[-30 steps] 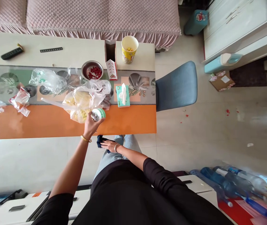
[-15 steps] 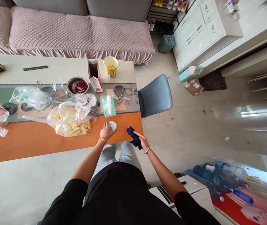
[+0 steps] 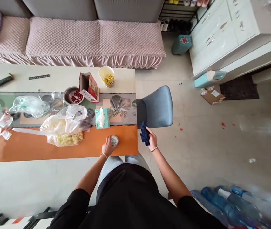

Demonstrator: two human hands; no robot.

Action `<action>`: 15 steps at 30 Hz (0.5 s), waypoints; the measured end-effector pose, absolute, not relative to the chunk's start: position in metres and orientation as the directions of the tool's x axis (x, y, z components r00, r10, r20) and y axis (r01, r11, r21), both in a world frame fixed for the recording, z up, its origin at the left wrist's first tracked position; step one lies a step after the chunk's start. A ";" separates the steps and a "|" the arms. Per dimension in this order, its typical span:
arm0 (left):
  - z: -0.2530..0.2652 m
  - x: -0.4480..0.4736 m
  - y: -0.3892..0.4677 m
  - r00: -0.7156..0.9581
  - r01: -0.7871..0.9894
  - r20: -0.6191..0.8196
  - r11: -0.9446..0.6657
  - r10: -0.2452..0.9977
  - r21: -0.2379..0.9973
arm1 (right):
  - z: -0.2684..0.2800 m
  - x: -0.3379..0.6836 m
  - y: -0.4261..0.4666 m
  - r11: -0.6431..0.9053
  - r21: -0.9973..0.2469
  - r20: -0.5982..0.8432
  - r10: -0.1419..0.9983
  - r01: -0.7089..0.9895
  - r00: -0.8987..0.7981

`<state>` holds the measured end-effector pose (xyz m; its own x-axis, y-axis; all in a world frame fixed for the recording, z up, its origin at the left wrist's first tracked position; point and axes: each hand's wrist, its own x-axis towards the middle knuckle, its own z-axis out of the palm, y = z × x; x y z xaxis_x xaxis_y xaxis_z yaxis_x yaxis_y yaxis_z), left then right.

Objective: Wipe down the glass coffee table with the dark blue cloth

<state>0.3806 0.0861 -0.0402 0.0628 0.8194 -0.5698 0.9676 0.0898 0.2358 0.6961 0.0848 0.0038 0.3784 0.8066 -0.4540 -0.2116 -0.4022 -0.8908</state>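
Note:
My left hand [image 3: 107, 147] has its fingers closed around the left side of a small round whitish dish [image 3: 114, 140] on the orange strip of the tabletop. What the dish contains is too small to make out. In my right hand [image 3: 152, 140] is a bunched dark navy cloth [image 3: 145, 135], held just beyond the table's right edge, near the grey-blue chair. A green tissue box [image 3: 105, 118] with a white tissue sticking out lies above my left hand. Farther left sits a clear plastic bag of yellowish pieces [image 3: 70, 138].
A metal bowl of red pieces [image 3: 68, 99], an open red-and-white carton [image 3: 89, 87] and a yellow popcorn cup [image 3: 108, 81] stand farther back. The chair [image 3: 160, 108] adjoins the table's right end. Large blue bottles [image 3: 217, 203] lie at lower right.
My right hand has moved right with the navy cloth, from over the table's corner to beyond its edge. My left hand stays at the dish. The camera view has shifted.

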 end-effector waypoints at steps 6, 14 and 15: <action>-0.038 0.397 0.051 -0.050 0.949 -0.574 0.219 0.817 0.228 | -0.041 0.660 0.165 -0.091 -0.839 -0.117 0.993 0.537 -0.014; -0.034 0.365 0.028 -0.258 0.876 -0.524 0.425 0.812 0.228 | -0.101 0.616 0.199 0.154 -0.539 -0.183 0.938 0.828 -0.293; -0.035 0.360 0.028 -0.269 0.871 -0.521 0.435 0.810 0.227 | -0.106 0.613 0.194 0.155 -0.531 -0.182 0.939 0.833 -0.291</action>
<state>0.3602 0.0281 -0.0346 -0.2692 0.8101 -0.5208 0.8714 0.4352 0.2266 0.6128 0.1942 -0.1056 -0.2908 0.9393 -0.1822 0.8330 0.1549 -0.5311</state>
